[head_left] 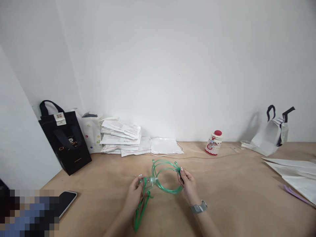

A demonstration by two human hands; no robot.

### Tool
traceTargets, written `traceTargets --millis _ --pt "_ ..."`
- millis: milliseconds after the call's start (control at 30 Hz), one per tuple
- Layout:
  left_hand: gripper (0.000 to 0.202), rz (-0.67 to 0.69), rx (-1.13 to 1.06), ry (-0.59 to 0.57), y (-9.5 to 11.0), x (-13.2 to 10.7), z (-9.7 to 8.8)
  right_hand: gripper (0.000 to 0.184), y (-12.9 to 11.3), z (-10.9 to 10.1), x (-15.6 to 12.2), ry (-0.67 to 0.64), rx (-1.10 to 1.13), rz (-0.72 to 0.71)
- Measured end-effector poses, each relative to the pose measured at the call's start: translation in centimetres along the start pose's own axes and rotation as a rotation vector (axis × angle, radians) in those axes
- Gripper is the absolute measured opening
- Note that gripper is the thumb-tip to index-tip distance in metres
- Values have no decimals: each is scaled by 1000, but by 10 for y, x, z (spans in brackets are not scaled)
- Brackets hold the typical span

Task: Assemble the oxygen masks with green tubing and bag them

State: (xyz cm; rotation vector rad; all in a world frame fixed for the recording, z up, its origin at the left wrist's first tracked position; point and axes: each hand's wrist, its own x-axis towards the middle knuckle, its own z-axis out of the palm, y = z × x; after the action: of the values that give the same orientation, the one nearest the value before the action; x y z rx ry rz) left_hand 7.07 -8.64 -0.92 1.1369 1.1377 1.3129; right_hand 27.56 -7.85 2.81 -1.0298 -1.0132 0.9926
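Observation:
My left hand (136, 188) is closed around a clear green-tinted oxygen mask (149, 182), low over the wooden table. From the mask a green elastic strap (139, 215) hangs down in a loop beside my fingers. Coiled green tubing (170, 191) extends to the right, and my right hand (187, 181) pinches the coil at its right side. Small connector ends of the tubing stick up at the top of the loops. Part of the mask is hidden behind my left fingers. A silver watch (198, 207) is on my right wrist.
Along the wall stand a black bag (71, 144), a dotted white bag (91, 135), stacked white packets (120, 136), a flat white pouch (164, 146), a red-lidded bottle (213, 143) and a white bag (268, 136). White sheets (296, 174) lie right; a phone (66, 200) lies left.

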Motion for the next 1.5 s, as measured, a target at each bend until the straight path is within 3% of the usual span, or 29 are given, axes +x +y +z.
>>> traceTargets --millis 133,267,367,667,900,1033,1233,1367,1500 --pt "35 -59 -191 6 20 0 -7 42 -6 -2 -1 -101 -1 78" --pt "33 -154 -310 -50 33 -4 -12 37 -13 -3 -7 -421 -55 293" --pt "29 -187 -277 -94 35 -8 -11 36 -16 1 -12 -538 -114 317" --pt "22 -1 -84 -32 42 -8 -10 35 -13 13 -21 -527 -331 60" --pt "11 312 233 -6 47 -10 -21 31 -13 15 -26 -548 -395 -33" --pt "12 318 317 -68 46 -11 -20 31 -15 16 -27 -565 -421 -37" --pt "16 206 351 -146 53 -12 -21 31 -13 19 -32 -549 -468 -86" --pt "13 268 420 -162 56 -12 -21 32 -8 23 -35 -516 -506 -133" --pt "11 336 473 -106 49 -14 -17 36 -3 25 -34 -488 -519 -151"
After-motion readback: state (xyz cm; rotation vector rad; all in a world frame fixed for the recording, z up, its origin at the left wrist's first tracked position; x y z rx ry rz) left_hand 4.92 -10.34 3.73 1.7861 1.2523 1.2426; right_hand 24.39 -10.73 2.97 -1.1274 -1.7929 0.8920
